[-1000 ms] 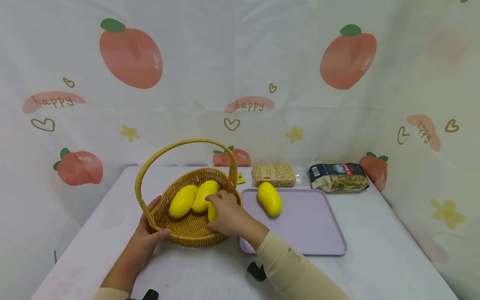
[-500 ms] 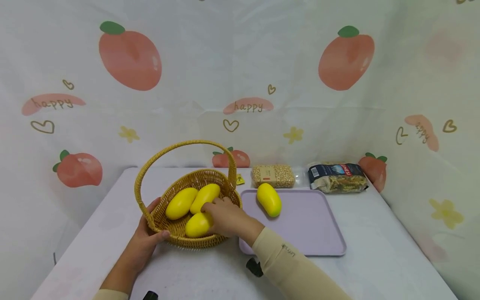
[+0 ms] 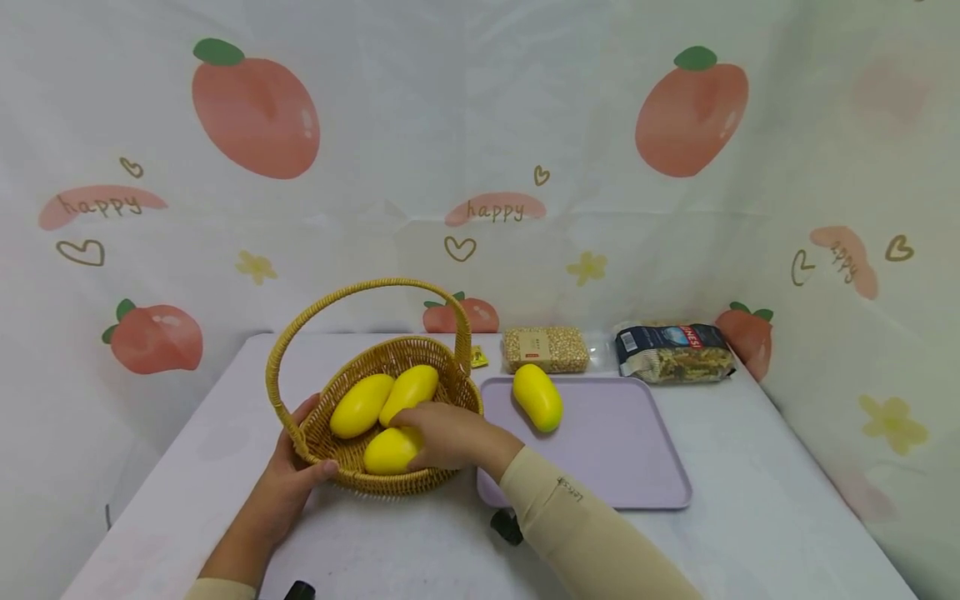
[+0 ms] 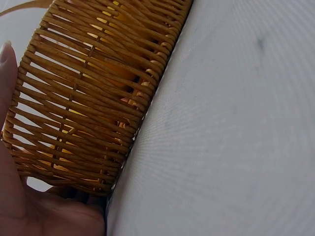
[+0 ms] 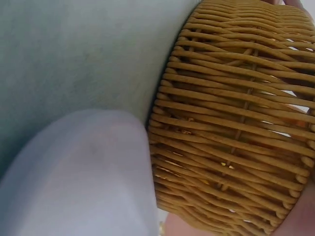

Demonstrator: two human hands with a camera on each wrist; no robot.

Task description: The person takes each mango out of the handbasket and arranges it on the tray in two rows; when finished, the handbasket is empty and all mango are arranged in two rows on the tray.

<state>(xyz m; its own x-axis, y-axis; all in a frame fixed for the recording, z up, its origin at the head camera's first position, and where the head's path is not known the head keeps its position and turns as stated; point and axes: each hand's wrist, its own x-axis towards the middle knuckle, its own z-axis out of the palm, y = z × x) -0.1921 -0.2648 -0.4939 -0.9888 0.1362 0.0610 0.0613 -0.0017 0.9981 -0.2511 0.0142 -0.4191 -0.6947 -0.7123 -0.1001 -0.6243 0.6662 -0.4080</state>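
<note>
Your left grip (image 3: 295, 479) clamps the left side of the wicker basket (image 3: 354, 481), probably to steady it; your right grip (image 3: 450, 435), inside, has thumb and fingers round the nearest yellow mango (image 3: 386, 453). Two mangoes (image 3: 362, 406) lie just beyond; another mango (image 3: 537, 398) rests on the lilac tray (image 3: 615, 454).

Yellow fruit (image 3: 390, 452) partly covered
One end hides behind the right hand (image 3: 444, 435); sleeve (image 3: 221, 589) below left hand (image 3: 288, 482) cut off.

Left hand (image 3: 288, 477) gripping, thumb (image 3: 322, 472) spread from fingers (image 3: 305, 410); right hand (image 3: 447, 436) curled, beige-sleeved forearm (image 3: 588, 529) slanting inward
</note>
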